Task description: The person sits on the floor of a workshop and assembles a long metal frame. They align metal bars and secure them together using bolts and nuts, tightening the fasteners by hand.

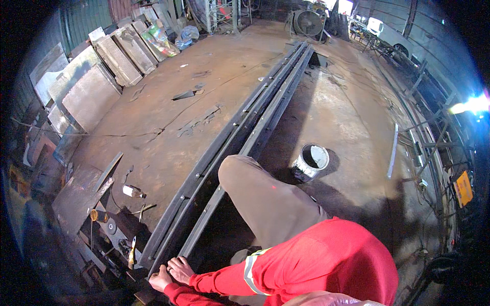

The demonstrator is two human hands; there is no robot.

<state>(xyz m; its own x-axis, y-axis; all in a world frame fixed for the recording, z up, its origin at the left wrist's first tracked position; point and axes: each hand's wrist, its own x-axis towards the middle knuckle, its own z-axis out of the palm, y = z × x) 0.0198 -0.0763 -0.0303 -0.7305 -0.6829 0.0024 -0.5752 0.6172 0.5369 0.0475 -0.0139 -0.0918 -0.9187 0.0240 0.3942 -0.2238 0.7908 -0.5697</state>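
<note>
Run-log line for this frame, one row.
left hand, right hand: together at near end, long dark metal beams | grip: unclear | bucket: right of beams | paintbrush: left

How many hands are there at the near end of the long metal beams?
2: the left hand at the end of the beams, and the right hand just beside it. I see no other hands.
</note>
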